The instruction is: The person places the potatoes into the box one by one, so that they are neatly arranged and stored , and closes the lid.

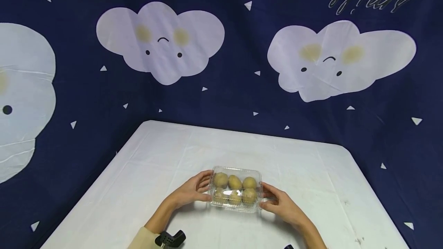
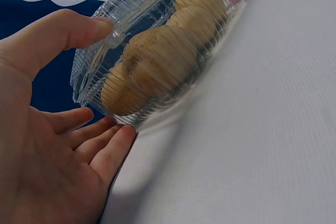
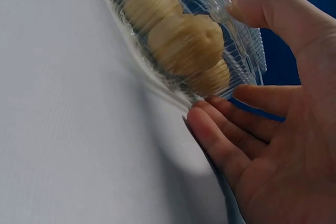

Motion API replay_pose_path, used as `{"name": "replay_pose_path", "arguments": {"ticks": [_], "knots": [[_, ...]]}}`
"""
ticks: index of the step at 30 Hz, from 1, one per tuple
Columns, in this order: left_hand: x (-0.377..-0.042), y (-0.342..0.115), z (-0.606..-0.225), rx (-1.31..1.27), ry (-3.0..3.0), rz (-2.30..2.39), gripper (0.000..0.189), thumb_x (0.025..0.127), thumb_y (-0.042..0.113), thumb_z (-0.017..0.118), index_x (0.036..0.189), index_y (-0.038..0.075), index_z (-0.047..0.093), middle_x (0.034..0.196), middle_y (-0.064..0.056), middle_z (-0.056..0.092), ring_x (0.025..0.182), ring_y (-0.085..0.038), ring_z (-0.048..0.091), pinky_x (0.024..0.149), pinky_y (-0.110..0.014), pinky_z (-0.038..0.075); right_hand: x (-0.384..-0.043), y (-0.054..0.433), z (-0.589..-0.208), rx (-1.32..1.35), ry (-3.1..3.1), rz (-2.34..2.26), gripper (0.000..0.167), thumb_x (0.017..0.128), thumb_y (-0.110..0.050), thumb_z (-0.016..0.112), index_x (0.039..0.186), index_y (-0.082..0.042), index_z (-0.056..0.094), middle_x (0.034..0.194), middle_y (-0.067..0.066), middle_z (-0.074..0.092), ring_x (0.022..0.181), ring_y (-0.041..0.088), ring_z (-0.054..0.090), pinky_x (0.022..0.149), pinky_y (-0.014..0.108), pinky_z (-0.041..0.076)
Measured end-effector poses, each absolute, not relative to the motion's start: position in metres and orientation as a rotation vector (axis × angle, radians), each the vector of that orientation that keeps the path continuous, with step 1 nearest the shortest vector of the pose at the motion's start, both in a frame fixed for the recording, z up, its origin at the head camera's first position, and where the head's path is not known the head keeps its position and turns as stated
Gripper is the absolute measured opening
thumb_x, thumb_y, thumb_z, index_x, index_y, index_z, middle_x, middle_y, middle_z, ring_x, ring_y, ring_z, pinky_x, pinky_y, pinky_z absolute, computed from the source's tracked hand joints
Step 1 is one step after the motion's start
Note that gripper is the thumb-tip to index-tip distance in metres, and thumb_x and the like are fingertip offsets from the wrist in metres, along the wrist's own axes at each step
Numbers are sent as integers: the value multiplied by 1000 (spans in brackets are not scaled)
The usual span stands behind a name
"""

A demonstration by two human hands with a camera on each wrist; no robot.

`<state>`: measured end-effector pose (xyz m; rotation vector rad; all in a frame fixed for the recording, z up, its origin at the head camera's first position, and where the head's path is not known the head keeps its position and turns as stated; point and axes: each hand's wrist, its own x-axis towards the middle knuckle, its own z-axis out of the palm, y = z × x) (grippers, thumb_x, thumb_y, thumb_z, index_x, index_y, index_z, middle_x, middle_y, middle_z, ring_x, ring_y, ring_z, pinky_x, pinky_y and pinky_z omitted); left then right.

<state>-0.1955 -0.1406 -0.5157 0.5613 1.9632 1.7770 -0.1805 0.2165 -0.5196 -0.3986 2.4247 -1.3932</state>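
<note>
A clear plastic clamshell box (image 1: 236, 171) with ribbed walls holds several round, yellow-brown items (image 1: 235, 182) in two rows; they look like small potatoes or kiwifruit. Its lid appears shut. At the box's left end is my left hand (image 1: 192, 190), its thumb on the rim and its fingertips at the lower edge. My right hand (image 1: 284, 204) grips the opposite end the same way. In the left wrist view, the thumb presses near a tab on the clear box (image 2: 113, 40). The right wrist view has the fingertips touching the bottom edge of the box (image 3: 247, 51).
A white-covered table (image 1: 277, 156) lies under the box and hands. Behind it and along the sides hangs a dark blue cloth (image 1: 238, 99) printed with upside-down clouds and small triangles. Faint dark smudges mark the table's right side.
</note>
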Motion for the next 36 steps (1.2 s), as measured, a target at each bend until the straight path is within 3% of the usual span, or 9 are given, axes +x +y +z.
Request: {"name": "replay_pose_path", "arguments": {"ticks": [9,17,24,29,36], "knots": [[-195,-141,-517,581,2030,1753,88,78,16,75,149,7,23,154,-15,28,141,-32,33,112,-30,42,-177,219,-517,-539,2421,-1403,61,93,-30,58,144,-7,35,131,14,55,120,29,54,94,17,51],[-194,-140,-516,587,2047,1736,90,79,18,75,150,7,21,156,-15,24,141,-32,31,113,-31,41,-174,219,-512,-503,2483,-1380,59,92,-33,60,142,-11,39,125,11,58,113,21,59,91,18,53],[-194,-139,-510,603,2115,1670,94,79,22,75,150,4,17,157,-17,20,143,-32,28,114,-34,40,-173,222,-505,-554,2660,-1371,58,89,-35,63,138,-11,46,123,5,62,107,21,63,96,33,54],[-192,-141,-505,584,2200,1585,93,79,27,73,150,2,18,156,-19,21,141,-34,31,112,-37,42,-172,226,-497,-543,2842,-1248,56,86,-38,67,136,-20,49,124,-2,62,110,18,61,98,41,52],[-190,-138,-503,563,2345,1493,77,86,33,63,149,8,27,153,-18,31,133,-37,42,110,-47,43,-175,240,-486,-497,3069,-1050,54,83,-44,69,132,-33,50,122,-9,62,110,13,58,94,47,50]]}}
